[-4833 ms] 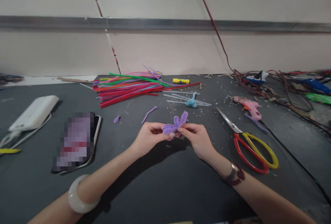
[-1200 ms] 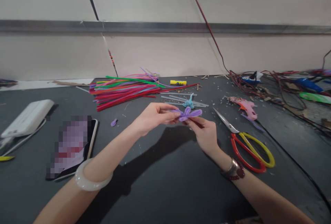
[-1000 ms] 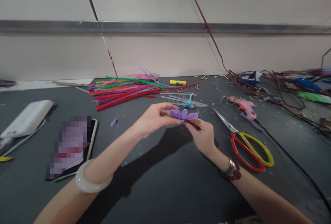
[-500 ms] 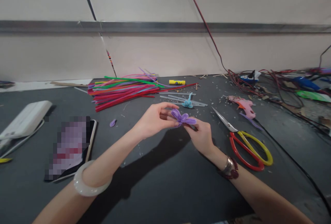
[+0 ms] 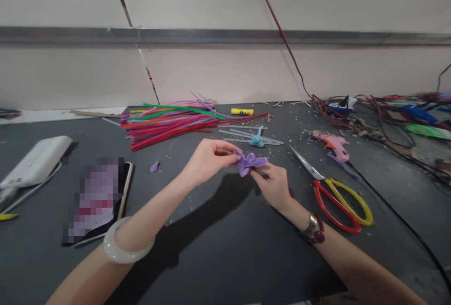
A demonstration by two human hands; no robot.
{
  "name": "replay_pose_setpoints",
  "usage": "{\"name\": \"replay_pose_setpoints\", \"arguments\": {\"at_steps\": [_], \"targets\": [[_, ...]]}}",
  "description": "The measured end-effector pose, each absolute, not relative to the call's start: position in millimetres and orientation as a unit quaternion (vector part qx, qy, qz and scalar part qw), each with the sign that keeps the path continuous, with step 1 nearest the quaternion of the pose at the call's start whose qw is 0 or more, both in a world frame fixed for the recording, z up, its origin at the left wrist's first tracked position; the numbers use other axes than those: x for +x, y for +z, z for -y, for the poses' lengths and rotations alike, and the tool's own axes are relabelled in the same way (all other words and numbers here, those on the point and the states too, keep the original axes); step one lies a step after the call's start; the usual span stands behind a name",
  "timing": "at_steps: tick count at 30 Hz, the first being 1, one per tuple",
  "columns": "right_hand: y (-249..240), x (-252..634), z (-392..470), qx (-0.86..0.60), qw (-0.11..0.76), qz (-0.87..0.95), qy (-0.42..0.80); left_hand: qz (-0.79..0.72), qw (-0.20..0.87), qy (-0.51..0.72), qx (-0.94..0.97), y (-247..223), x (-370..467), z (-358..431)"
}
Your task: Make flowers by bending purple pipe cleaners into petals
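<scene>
The left hand is pinching a petal of the purple flower; the right hand is gripping beneath — apparently steadying it for shaping.

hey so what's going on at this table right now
A person's left hand and right hand hold a purple fuzzy flower between their fingers, just above the dark table. Behind it, a small light-blue fuzzy piece lies on some translucent sticks, with a bundle of colorful fuzzy stems to the left. Open scissors and a pink glue gun lie to the right, neither in hand.
</scene>
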State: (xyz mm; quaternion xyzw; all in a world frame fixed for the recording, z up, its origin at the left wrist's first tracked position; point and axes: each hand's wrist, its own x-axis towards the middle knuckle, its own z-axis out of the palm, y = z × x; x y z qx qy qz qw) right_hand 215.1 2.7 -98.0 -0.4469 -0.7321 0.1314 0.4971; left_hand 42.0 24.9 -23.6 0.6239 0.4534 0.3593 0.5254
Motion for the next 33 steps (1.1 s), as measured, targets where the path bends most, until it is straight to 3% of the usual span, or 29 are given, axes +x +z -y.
{"name": "replay_pose_setpoints", "arguments": {"at_steps": [13, 20, 33], "targets": [[-97.3, 213.3, -2.5, -0.433, 0.492, 0.745, 0.125, -0.456, 0.381, 0.364, 0.717, -24.7, 42.0, -16.7], [-96.2, 212.4, -1.7, -0.434, 0.489, 0.743, 0.143, -0.453, 0.424, 0.332, 0.711, -24.6, 36.3, -24.6], [-95.7, 210.9, -0.5, -0.434, 0.487, 0.746, 0.129, -0.456, 0.272, 0.308, 0.789, -16.9, 40.9, -12.6]]}}
